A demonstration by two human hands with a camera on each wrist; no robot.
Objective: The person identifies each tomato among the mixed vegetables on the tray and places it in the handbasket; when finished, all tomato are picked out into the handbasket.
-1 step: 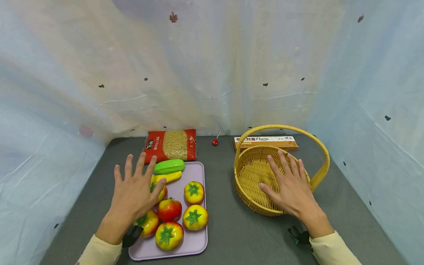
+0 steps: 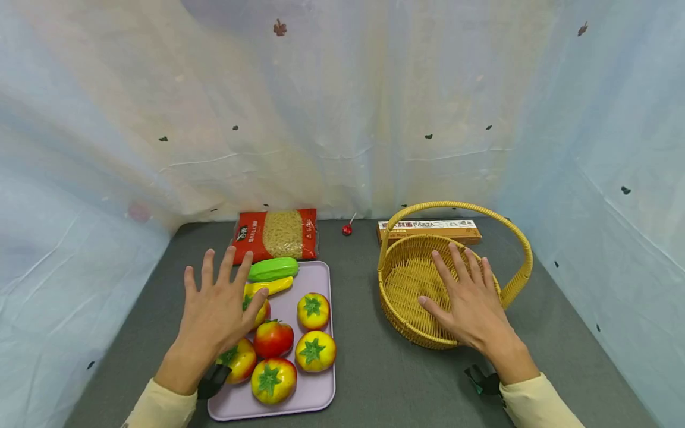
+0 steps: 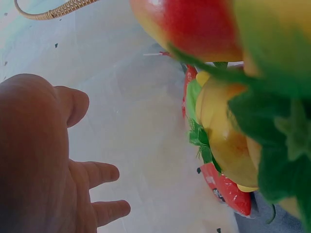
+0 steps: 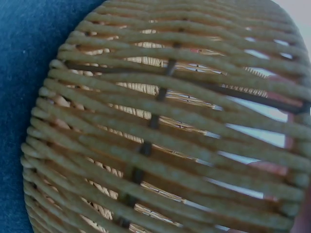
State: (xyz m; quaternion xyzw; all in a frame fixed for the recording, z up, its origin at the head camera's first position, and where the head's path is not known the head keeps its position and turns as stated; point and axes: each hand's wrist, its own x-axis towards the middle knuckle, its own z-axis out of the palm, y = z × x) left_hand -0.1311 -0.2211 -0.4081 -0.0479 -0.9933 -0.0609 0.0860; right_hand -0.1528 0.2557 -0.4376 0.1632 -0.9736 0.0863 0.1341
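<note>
My left hand (image 2: 216,312) is spread flat, palm down, above the left side of a lilac tray (image 2: 316,395), and it holds nothing. Several glossy yellow-red tomato-like fruits (image 2: 273,380) with green leafy tops lie on the tray; the hand hides part of some. At the tray's far end are a green ridged vegetable (image 2: 274,269) and a yellow elongated one (image 2: 278,286). My right hand (image 2: 473,309), fingers also spread, is over the near right rim of a round wicker basket (image 2: 417,340). The basket's woven wall (image 4: 146,121) fills the right wrist view.
Behind the tray lies a red pasta bag (image 2: 280,235). A red lollipop (image 2: 347,229) is at the back middle. Behind the basket sits a pasta box (image 2: 465,232). The basket's tall arched handle (image 2: 521,244) rises beside my right hand. Pale curtains (image 2: 342,107) enclose the grey table (image 2: 364,356).
</note>
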